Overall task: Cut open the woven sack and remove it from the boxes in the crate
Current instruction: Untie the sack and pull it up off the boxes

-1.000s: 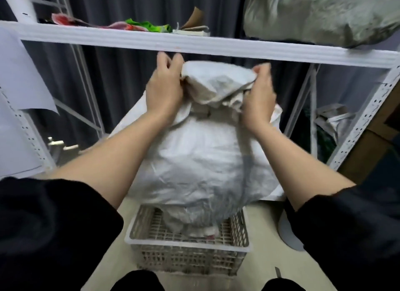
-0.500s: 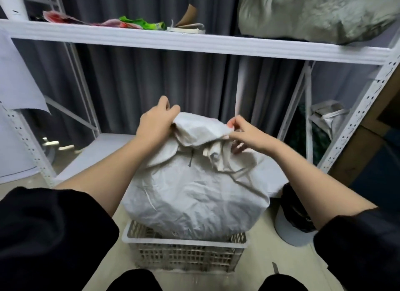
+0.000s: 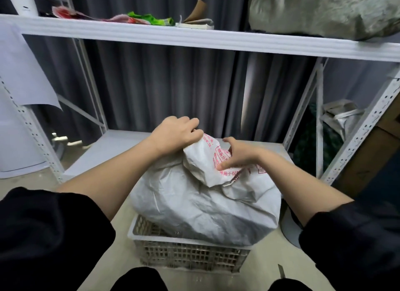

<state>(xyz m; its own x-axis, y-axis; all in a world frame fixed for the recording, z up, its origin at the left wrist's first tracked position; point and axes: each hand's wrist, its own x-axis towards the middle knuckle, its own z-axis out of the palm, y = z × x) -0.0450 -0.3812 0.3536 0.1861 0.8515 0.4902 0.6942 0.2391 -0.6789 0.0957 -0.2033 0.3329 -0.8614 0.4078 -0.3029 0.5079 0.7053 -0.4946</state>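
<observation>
The crate on the floor holds the bulging sack, which fills it and spills over the rim. The sack is grey-white, creased, with red print near its bunched top. The left hand grips that top; the right hand pinches a fold beside it. Any boxes are hidden, probably inside the sack.

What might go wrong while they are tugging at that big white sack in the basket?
Both hands, left hand and right hand, grip only the crumpled top of the white woven sack, so it could slip or tear. The bulging sack overhangs the beige plastic lattice crate; a hard pull might tip the crate.
</observation>
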